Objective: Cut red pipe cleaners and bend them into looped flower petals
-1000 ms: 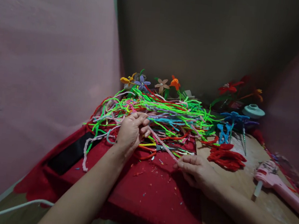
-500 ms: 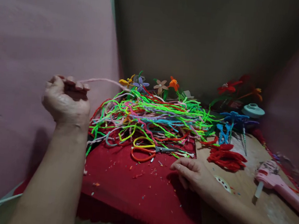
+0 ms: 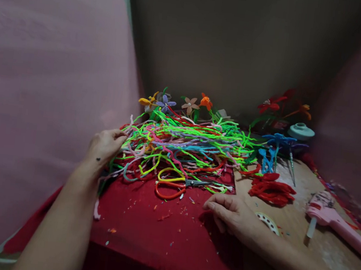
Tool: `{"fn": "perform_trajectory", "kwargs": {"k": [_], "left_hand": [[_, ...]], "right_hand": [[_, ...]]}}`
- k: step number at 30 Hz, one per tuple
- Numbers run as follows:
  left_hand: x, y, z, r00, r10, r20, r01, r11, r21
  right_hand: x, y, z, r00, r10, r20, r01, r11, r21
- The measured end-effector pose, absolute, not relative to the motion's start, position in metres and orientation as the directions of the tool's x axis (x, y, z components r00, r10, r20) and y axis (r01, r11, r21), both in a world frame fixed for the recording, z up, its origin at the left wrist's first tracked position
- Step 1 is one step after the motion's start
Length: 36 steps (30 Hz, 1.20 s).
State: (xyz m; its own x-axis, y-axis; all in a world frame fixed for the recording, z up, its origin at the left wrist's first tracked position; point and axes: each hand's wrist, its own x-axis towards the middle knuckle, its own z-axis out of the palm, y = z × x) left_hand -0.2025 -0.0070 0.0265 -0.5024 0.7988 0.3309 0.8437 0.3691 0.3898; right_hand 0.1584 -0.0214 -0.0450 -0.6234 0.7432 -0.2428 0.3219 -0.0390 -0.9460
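My left hand [image 3: 107, 144] is at the left end of a large heap of pipe cleaners [image 3: 195, 141] in green, pink, red, blue and other colours. Its thumb and fingers are pinched, and a pale pink pipe cleaner [image 3: 131, 121] sticks up from them; the fingertips are partly hidden. My right hand [image 3: 226, 210] rests on the red cloth [image 3: 145, 221] by the cardboard's edge, fingers curled in and nothing visible in them. Just beyond it lie scissors [image 3: 175, 184] with yellow and red handles, blades pointing right.
On the cardboard [image 3: 299, 233] at right lie a red fuzzy bundle [image 3: 271, 189], a pink glue gun [image 3: 333, 217] and a perforated white disc [image 3: 268, 223]. Pipe-cleaner flowers [image 3: 189, 106] stand behind the heap, and a pale green lidded pot [image 3: 301, 131] sits back right.
My left hand has come down and right, from above the table's left side to the heap, lowering the pink pipe cleaner it was stretching out. My right hand has stayed in place.
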Motion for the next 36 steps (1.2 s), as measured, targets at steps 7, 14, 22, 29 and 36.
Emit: {"fn": "perform_trajectory", "kwargs": {"k": [7, 14, 22, 29, 36], "left_hand": [[-0.167, -0.01, 0.069, -0.433, 0.768, 0.471, 0.901, 0.377, 0.215], [-0.112, 0.003, 0.085, -0.199, 0.936, 0.291, 0.793, -0.021, 0.609], [-0.079, 0.058, 0.056, 0.213, 0.918, 0.334, 0.952, -0.272, 0.142], [-0.076, 0.071, 0.034, 0.369, 0.889, 0.27, 0.928, -0.368, -0.054], [-0.08, 0.072, 0.038, 0.371, 0.89, 0.264, 0.928, -0.367, -0.069]], "right_hand": [[0.158, -0.022, -0.044, -0.626, 0.744, -0.235, 0.317, -0.033, -0.948], [0.157, -0.022, -0.048, -0.635, 0.744, -0.21, 0.308, -0.005, -0.951], [0.157, -0.024, -0.044, -0.64, 0.733, -0.231, 0.307, -0.031, -0.951], [0.155, -0.024, -0.045, -0.641, 0.734, -0.223, 0.296, -0.031, -0.955], [0.154, -0.023, -0.043, -0.636, 0.736, -0.23, 0.28, -0.058, -0.958]]}}
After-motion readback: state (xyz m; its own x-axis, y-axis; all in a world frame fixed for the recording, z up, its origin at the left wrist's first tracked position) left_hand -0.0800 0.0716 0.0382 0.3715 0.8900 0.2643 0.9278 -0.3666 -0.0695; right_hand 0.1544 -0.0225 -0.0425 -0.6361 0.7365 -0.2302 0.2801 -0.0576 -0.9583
